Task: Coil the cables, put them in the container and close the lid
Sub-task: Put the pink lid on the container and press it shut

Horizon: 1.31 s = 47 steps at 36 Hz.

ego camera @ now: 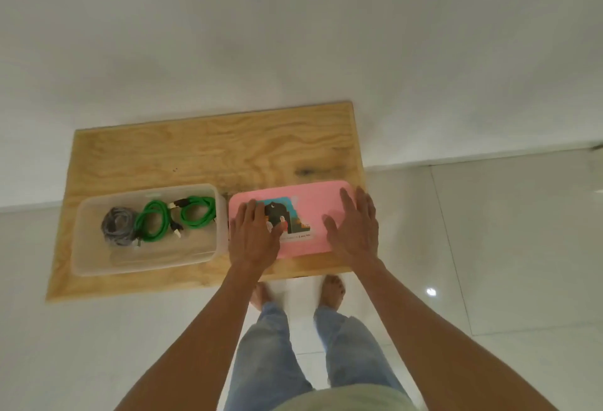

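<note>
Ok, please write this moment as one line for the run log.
cables: coiled in box | lid: off, beside box | left hand, right hand: flat on lid | next: close

plywood tabletop (202,149) against white wall (293,35); glossy white floor tiles (505,247) with bright light glint (431,292).

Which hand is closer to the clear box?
Left. The left hand lies on the pink lid's near end, beside the box; the right hand is on its far end.

Wooden table (202,146), clear container (98,215) beside pink lid (313,202), seemingly flat.
</note>
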Motion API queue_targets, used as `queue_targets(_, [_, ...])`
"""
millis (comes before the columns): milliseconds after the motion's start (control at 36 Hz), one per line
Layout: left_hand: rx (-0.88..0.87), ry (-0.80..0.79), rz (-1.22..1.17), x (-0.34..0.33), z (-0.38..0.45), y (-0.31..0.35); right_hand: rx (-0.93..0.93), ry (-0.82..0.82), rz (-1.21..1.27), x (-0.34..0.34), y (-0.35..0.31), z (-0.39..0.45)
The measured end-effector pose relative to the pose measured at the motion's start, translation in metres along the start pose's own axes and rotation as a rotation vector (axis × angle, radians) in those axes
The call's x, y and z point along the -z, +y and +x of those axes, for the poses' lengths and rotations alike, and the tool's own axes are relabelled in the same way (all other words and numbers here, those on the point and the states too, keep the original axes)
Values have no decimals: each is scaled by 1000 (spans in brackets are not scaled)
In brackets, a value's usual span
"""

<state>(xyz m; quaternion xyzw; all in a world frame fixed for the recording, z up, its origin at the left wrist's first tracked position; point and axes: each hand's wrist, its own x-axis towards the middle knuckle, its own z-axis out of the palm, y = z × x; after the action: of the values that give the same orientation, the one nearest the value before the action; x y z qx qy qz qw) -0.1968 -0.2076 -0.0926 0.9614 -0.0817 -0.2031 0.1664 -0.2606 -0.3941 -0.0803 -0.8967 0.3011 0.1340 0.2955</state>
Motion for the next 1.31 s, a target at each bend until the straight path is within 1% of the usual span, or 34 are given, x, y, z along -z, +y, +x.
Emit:
queue_targets(111, [0,3,44,-11,6,3,23,-21,-52,-12,10,11])
queue_targets(222, [2,67,47,-17,14,6,36,-4,-46,-17,17,25])
queue_targets(333, [142,133,-6,-21,17,11,41,39,-39,-19,23,33])
queue_targets(389, [209,132,-59,-24,19,13,16,67,-16,-20,24,35])
queue_targets(444, [238,114,-99,-26,21,15,-26,85,14,-20,25,35])
queue_targets(583, [249,110,-131,-27,21,21,-67,81,97,-17,23,33])
queue_targets(694, [213,111,-188,-22,17,29,-117,92,123,-7,21,29])
queue_targets(833, [166,162,-253,4,6,53,-132,136,138,21,13,19])
queue_targets(944, [132,220,-307,35,0,59,-93,189,181,40,-6,12])
queue_targets(1083, [116,290,-308,79,-7,42,-51,225,222,50,-46,-3])
queue_targets(1194, [136,287,-321,113,-10,10,-18,234,253,43,-90,-19])
queue_targets(1306, [153,284,-300,147,-14,-41,32,225,262,24,-143,-35])
